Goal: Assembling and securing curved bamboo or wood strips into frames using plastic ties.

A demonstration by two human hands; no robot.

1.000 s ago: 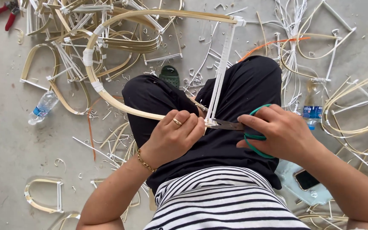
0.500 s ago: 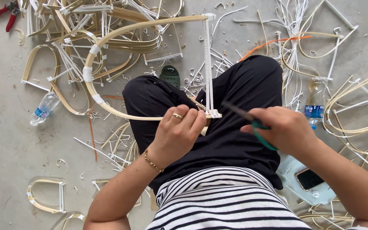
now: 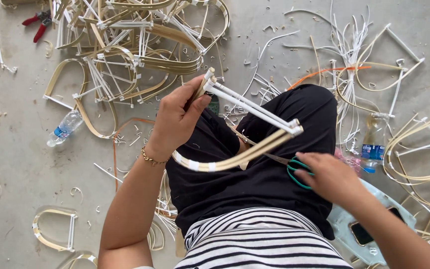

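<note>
Left arm: yours reaches up from the lower left, forearm bare, wrist bent slightly inward. Left hand (image 3: 175, 117): raised above your lap, back toward the camera, fingers curled tight and thumb (image 3: 197, 107) pressed across in a closed grip. Right arm: enters from the lower right corner, forearm angled up and left. Right hand (image 3: 327, 177): low over your right thigh, knuckles up, fingers folded around in a closed grip. The two hands are well apart.

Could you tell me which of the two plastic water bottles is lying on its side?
The clear bottle on the floor beside the left hand lies flat; the other bottle, by the knee, stands upright.
</note>
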